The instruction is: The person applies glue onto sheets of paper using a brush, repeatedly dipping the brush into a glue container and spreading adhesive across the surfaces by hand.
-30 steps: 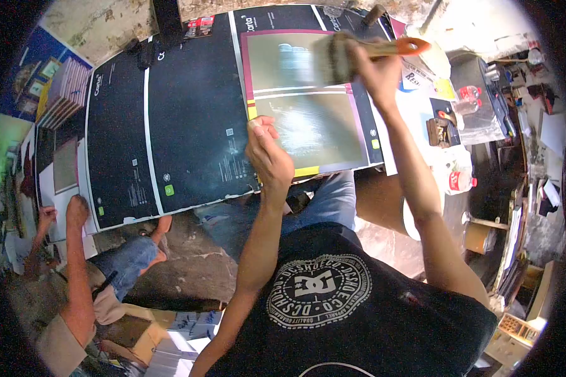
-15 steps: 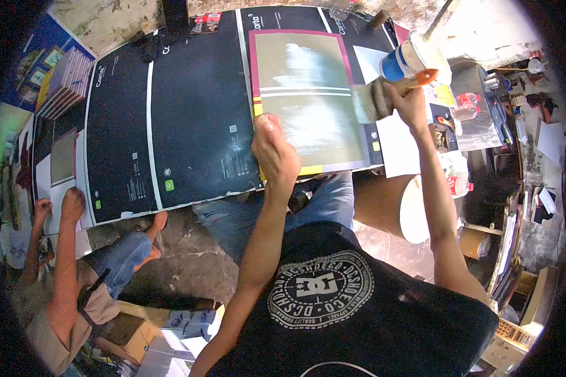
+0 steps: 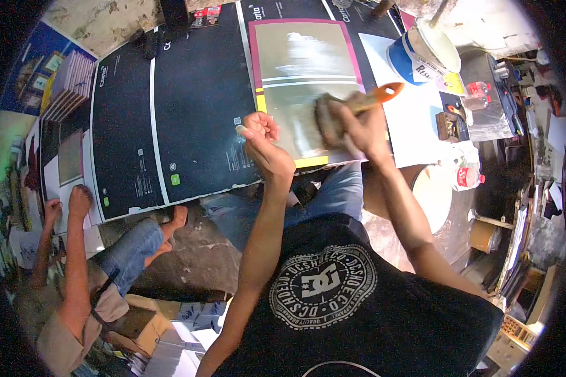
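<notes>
My right hand (image 3: pixel 360 129) is closed around a wide paintbrush (image 3: pixel 383 95) with an orange-tipped handle. Motion blurs its bristles, which are over the lower part of a greyish-beige sheet (image 3: pixel 283 113) with maroon and yellow edges. White wet-looking streaks (image 3: pixel 305 53) cover part of the sheet's upper panel, and a pale band crosses its middle. By the sheet's lower left edge, my left hand (image 3: pixel 270 147) is held with its fingers loosely curled and its thumb apart, nothing visible in it. Whether it touches the sheet I cannot tell.
Dark printed boards (image 3: pixel 198 107) cover the table. A white-and-blue bucket (image 3: pixel 415 60) stands at the back right, beside white paper (image 3: pixel 412 132). Bottles (image 3: pixel 468 177) are farther right. On the left, another person's hands (image 3: pixel 80 201) are near a smaller sheet; stacked books (image 3: pixel 69 88) stand behind.
My right hand has brought the brush left and down from beside the sheet to over its lower part. My left hand has turned, its fingers now showing curled. The view has shifted slightly.
</notes>
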`<state>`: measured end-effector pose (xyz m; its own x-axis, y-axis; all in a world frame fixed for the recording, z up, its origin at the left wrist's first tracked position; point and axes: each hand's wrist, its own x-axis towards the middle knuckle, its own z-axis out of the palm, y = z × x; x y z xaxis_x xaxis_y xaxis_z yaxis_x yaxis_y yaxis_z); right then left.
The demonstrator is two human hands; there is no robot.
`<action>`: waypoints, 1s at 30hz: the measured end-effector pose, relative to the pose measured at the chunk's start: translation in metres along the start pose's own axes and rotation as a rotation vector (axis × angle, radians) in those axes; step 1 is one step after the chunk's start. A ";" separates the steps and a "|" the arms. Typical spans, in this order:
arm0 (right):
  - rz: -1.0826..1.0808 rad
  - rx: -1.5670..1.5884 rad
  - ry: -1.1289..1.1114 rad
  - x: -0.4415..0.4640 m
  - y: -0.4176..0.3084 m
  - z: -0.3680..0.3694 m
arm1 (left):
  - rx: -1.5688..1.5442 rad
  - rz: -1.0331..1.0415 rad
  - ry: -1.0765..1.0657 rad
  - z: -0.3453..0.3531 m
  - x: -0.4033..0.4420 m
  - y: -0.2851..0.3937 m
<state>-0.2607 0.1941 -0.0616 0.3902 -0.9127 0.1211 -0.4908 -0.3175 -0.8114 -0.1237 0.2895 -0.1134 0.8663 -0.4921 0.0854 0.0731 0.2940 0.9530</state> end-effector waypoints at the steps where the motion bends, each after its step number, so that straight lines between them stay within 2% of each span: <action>1: -0.026 0.000 0.006 0.001 0.019 -0.017 | -0.016 0.001 -0.003 -0.001 0.001 0.000; 3: 0.036 -0.098 0.064 -0.001 0.033 -0.062 | -0.056 0.002 -0.019 -0.001 0.000 -0.001; 5: 0.004 -0.278 0.108 -0.004 0.031 -0.102 | -0.061 0.005 -0.004 0.000 -0.001 -0.002; 7: -0.104 -0.283 0.108 -0.001 0.032 -0.129 | -0.078 0.006 -0.006 0.001 0.001 -0.003; 8: -0.067 -0.234 0.128 0.000 0.016 -0.133 | -0.089 0.002 -0.014 0.001 0.001 -0.001; 9: -0.224 -0.166 0.117 0.004 0.005 -0.135 | -0.095 -0.006 -0.027 0.000 0.000 0.000; 11: 0.091 -0.084 0.012 0.007 -0.037 -0.134 | -0.108 -0.009 -0.014 0.000 0.000 0.001; 13: 0.034 0.070 -0.041 0.014 -0.045 -0.121 | -0.134 -0.006 -0.006 0.001 0.000 0.001; 15: -0.076 0.120 -0.215 0.022 -0.047 -0.103 | -0.174 0.000 0.008 0.000 0.001 0.000; 17: -0.200 0.201 -0.298 0.021 -0.050 -0.079 | -0.186 0.012 0.029 0.001 0.002 0.001; 19: -0.654 -0.024 -0.386 0.020 -0.039 -0.066 | -0.189 0.013 0.044 0.001 0.002 0.001; 21: -0.707 -0.079 -0.525 0.011 -0.027 -0.063 | -0.179 -0.001 0.047 0.002 0.000 0.001; 26: -0.371 -0.159 -0.613 -0.012 -0.012 -0.112 | -0.152 -0.002 0.032 0.000 0.001 -0.001; 30: -0.438 -0.285 -0.628 -0.021 -0.012 -0.143 | -0.154 0.000 0.011 0.002 0.001 0.000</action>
<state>-0.3742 0.1803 0.0278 0.9150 -0.4030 -0.0184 -0.3387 -0.7426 -0.5778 -0.1238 0.2874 -0.1125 0.8717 -0.4832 0.0814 0.1474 0.4170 0.8969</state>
